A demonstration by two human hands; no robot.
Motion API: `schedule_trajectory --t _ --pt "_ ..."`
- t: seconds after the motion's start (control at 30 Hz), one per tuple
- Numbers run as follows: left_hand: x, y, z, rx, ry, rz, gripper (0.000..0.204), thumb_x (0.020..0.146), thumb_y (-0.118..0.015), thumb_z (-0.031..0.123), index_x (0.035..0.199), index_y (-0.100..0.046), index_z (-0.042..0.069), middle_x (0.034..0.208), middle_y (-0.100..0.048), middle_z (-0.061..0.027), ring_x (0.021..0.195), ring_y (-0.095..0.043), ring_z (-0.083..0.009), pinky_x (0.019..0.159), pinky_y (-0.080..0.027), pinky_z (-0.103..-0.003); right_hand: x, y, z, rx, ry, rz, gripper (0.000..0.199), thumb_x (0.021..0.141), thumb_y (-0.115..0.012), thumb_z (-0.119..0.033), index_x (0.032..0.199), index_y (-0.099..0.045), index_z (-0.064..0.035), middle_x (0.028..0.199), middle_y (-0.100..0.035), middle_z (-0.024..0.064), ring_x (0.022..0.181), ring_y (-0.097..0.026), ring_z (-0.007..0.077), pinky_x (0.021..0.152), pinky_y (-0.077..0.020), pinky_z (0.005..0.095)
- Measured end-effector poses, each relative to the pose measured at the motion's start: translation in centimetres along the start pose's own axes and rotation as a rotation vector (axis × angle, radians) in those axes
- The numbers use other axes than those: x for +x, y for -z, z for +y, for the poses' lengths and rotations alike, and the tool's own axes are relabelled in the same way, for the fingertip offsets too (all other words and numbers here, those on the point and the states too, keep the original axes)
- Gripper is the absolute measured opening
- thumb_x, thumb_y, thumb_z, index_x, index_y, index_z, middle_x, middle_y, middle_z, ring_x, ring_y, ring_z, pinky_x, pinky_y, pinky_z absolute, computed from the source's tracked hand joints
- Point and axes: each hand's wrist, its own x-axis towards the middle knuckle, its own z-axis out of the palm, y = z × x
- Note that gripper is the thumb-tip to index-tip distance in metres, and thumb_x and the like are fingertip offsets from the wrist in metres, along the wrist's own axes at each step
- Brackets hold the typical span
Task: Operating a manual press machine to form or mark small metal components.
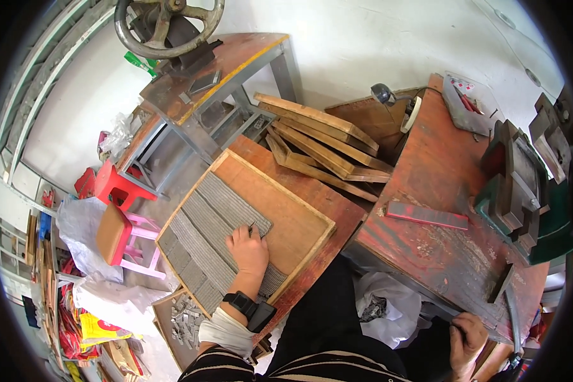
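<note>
A shallow wooden tray (299,251) lies in front of me, partly filled with rows of thin grey pieces (219,204) packed side by side. Over the right part of these rows, my left hand (247,249) presses down with its fingers bent together. A small dark bit shows at its fingertips, too small to name. My right hand (468,337) is at the near edge of the red workbench (420,172), low on the right. Its fingers are curled with the thumb against them; whatever they hold, if anything, is hidden.
A green machine (554,223) with metal blocks stands on the bench, near a red bar (426,215) and a clear plastic box (468,105). Wooden frames (325,140) are stacked behind the tray. Below left, a box (162,312) holds loose grey pieces, near a pink chair (143,245).
</note>
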Motion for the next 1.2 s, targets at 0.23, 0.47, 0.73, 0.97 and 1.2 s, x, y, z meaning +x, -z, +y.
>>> schedule_trajectory --t 0.23,0.47,0.73,0.97,1.2 --pt "1.4 1.3 -0.4 -0.133 0.223 -0.161 0.049 0.067 -0.082 0.027 0.107 -0.070 0.002 0.107 -0.065 -0.0142 0.107 -0.055 -0.0276 0.094 -0.030 -0.049 0.0 -0.6 0.3 0.012 -0.007 0.015 0.016 0.072 -0.066 0.005 0.087 -0.065 -0.0004 0.091 -0.064 0.0168 0.081 -0.062 0.0295 0.075 -0.0483 0.0347" --pt "1.4 2.0 0.2 -0.081 0.085 -0.217 0.048 0.066 -0.079 0.028 0.105 -0.069 0.002 0.100 -0.065 -0.0148 0.102 -0.056 -0.0295 0.093 -0.032 -0.048 0.2 -0.3 0.0 0.026 0.017 0.034 0.017 0.070 -0.066 0.006 0.086 -0.066 0.0000 0.090 -0.065 0.0164 0.079 -0.063 0.0291 0.073 -0.0489 0.0346" --pt "2.9 0.9 -0.2 -0.210 -0.137 -0.310 0.041 0.066 -0.075 0.027 0.095 -0.068 -0.002 0.085 -0.066 -0.0189 0.086 -0.062 -0.0370 0.082 -0.048 -0.044 0.3 0.2 -0.2 0.037 0.034 0.027 0.018 0.069 -0.069 0.004 0.087 -0.067 -0.0004 0.090 -0.066 0.0159 0.079 -0.064 0.0293 0.071 -0.0505 0.0342" --pt "4.4 6.2 -1.0 -0.962 0.275 -0.371 0.036 0.073 -0.073 0.010 0.103 -0.066 -0.008 0.078 -0.069 -0.0094 0.067 -0.064 -0.0163 0.060 -0.052 -0.029 2.1 2.8 -1.3 0.139 0.171 -0.085 0.022 0.068 -0.076 0.002 0.089 -0.072 -0.0027 0.091 -0.069 0.0121 0.080 -0.067 0.0281 0.070 -0.0542 0.0357" --pt "8.3 19.5 19.9 -1.144 -0.701 -0.429 0.039 0.073 -0.080 0.018 0.103 -0.065 -0.002 0.092 -0.067 -0.0139 0.079 -0.065 -0.0263 0.073 -0.053 -0.036 3.7 5.9 0.1 0.038 0.170 0.097 0.021 0.071 -0.077 0.000 0.091 -0.071 -0.0029 0.092 -0.068 0.0137 0.082 -0.066 0.0297 0.072 -0.0538 0.0366"
